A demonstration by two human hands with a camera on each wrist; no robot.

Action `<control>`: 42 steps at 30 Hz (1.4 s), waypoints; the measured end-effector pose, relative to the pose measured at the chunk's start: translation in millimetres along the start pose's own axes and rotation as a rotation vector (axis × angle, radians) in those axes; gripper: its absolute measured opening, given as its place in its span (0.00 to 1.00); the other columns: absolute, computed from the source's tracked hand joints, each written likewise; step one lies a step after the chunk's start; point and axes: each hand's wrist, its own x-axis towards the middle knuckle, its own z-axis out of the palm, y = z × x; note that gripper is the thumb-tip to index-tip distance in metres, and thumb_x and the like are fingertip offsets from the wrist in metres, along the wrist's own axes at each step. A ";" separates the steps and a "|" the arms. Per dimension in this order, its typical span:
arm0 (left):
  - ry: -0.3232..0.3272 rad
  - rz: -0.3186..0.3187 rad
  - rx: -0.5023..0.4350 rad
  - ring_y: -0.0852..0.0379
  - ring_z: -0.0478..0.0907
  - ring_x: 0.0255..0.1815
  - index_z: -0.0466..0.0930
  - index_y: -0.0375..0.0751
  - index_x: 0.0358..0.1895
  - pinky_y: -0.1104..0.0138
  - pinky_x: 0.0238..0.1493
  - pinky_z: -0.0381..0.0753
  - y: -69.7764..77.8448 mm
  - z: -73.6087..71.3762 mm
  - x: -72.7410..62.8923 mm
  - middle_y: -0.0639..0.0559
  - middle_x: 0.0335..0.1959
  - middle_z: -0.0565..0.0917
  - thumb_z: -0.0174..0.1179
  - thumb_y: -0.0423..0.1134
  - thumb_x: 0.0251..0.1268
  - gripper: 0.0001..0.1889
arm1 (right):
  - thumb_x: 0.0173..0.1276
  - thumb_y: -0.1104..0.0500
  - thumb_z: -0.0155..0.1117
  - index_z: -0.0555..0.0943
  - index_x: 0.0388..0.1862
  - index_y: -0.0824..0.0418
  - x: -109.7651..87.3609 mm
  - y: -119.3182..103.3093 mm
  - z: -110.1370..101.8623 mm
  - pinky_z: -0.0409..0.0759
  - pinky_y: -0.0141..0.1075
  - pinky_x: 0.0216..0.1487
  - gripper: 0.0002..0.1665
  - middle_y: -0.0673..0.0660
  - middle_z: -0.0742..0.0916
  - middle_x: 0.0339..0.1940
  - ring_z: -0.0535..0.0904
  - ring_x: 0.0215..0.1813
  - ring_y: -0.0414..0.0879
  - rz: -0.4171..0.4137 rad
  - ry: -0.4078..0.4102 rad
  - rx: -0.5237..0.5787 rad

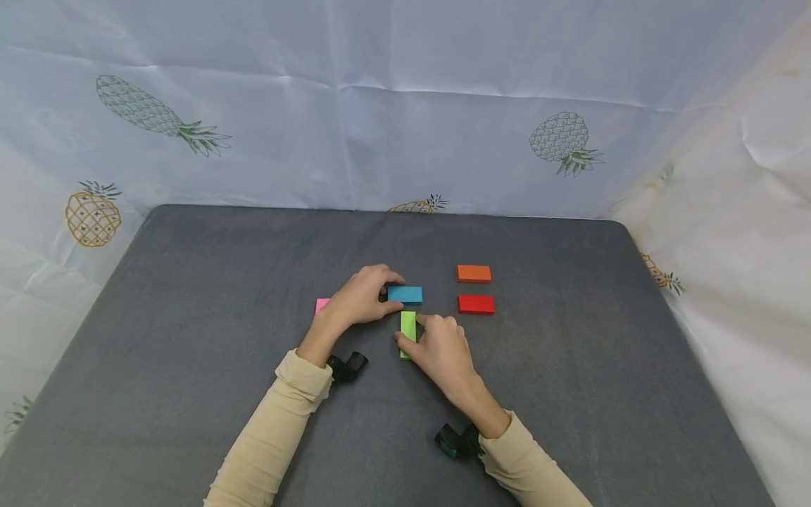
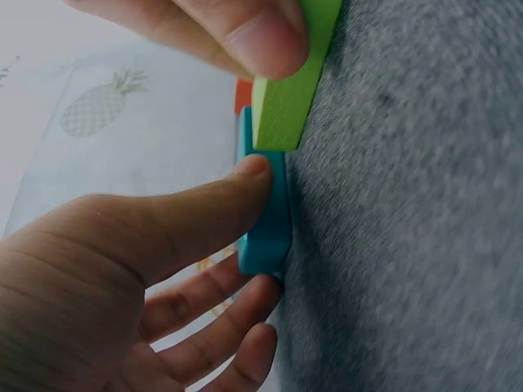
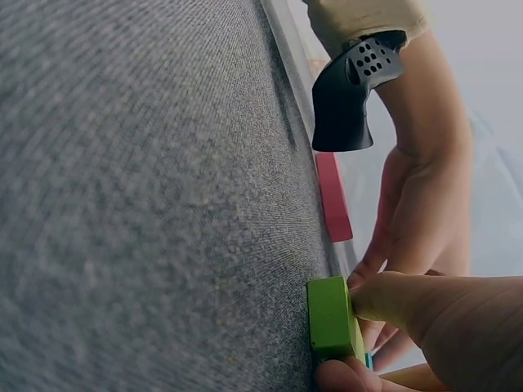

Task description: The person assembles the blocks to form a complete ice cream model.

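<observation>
My left hand (image 1: 362, 296) grips a blue block (image 1: 405, 295) by its left end, thumb along the near side and fingers on the far side. In the left wrist view, the thumb lies against the same blue block (image 2: 270, 216). My right hand (image 1: 442, 350) pinches a lime-green block (image 1: 408, 324) between thumb and fingers. That green block points lengthwise toward me, its far end close to the blue block's near side. From the right wrist view, the green block (image 3: 328, 317) sits low at the grey surface, with the blue one mostly hidden behind it.
On the grey table (image 1: 570, 394), an orange block (image 1: 474, 274) and a red block (image 1: 476, 305) lie to the right of the hands. A pink block (image 1: 322, 305) is partly hidden behind the left wrist. A white pineapple-print cloth (image 1: 380, 141) hangs behind the table.
</observation>
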 end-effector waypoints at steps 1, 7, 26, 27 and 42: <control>-0.005 0.004 -0.006 0.48 0.83 0.48 0.83 0.33 0.60 0.57 0.53 0.84 -0.4 -1.1 -0.6 0.40 0.53 0.85 0.71 0.38 0.65 0.22 | 0.65 0.52 0.75 0.87 0.36 0.65 0.2 -0.2 -0.1 0.56 0.26 0.13 0.15 0.44 0.65 0.08 0.58 0.09 0.36 0.001 0.000 -0.002; -0.017 0.013 -0.015 0.47 0.83 0.49 0.82 0.33 0.61 0.56 0.55 0.83 -4.2 -4.2 -4.2 0.40 0.54 0.84 0.70 0.35 0.65 0.21 | 0.65 0.52 0.75 0.85 0.31 0.63 1.0 0.9 0.1 0.55 0.26 0.13 0.15 0.44 0.64 0.09 0.57 0.10 0.36 -0.008 0.009 -0.004; -0.011 0.004 -0.026 0.47 0.84 0.50 0.84 0.33 0.58 0.56 0.53 0.84 -6.2 -2.1 -6.4 0.40 0.53 0.85 0.69 0.35 0.66 0.19 | 0.65 0.52 0.75 0.81 0.24 0.59 2.4 2.7 2.5 0.54 0.27 0.13 0.17 0.44 0.63 0.08 0.55 0.09 0.36 -0.039 0.032 0.005; -0.014 0.004 -0.028 0.47 0.84 0.50 0.84 0.33 0.58 0.56 0.53 0.84 -6.0 -2.2 -6.6 0.40 0.52 0.85 0.69 0.35 0.66 0.18 | 0.65 0.52 0.75 0.82 0.24 0.59 2.4 2.7 2.6 0.54 0.27 0.13 0.16 0.44 0.63 0.08 0.55 0.09 0.36 -0.041 0.033 0.005; -0.036 0.041 -0.019 0.50 0.83 0.46 0.85 0.34 0.57 0.59 0.50 0.84 -5.7 -4.7 -8.0 0.42 0.48 0.86 0.70 0.35 0.65 0.18 | 0.65 0.51 0.75 0.84 0.28 0.60 2.1 4.1 3.1 0.54 0.27 0.12 0.15 0.43 0.63 0.07 0.56 0.08 0.36 -0.050 0.039 0.007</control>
